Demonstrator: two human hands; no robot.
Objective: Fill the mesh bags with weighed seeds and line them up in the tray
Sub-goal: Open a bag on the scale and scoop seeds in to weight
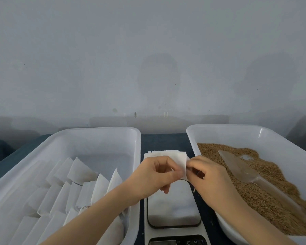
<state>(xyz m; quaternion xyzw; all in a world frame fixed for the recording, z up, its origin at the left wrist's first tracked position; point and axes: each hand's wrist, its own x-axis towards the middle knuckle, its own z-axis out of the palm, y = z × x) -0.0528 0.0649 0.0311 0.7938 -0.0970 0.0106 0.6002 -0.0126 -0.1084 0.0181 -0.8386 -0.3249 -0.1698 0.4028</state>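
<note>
Both hands hold one white mesh bag (179, 161) above the kitchen scale (173, 207) in the middle. My left hand (155, 175) pinches its left side and my right hand (208, 175) pinches its right edge. A stack of empty white bags (159, 152) lies just behind the scale. The left white tray (88, 137) holds several filled bags (81, 190) lined up in rows. The right white tray (237, 133) is full of brown seeds (265, 195), with a clear plastic scoop (240, 168) lying on them.
The trays and scale stand on a dark blue table top (161, 140) against a pale grey wall. The scale's dark display and buttons (180, 242) sit at the bottom edge of the view.
</note>
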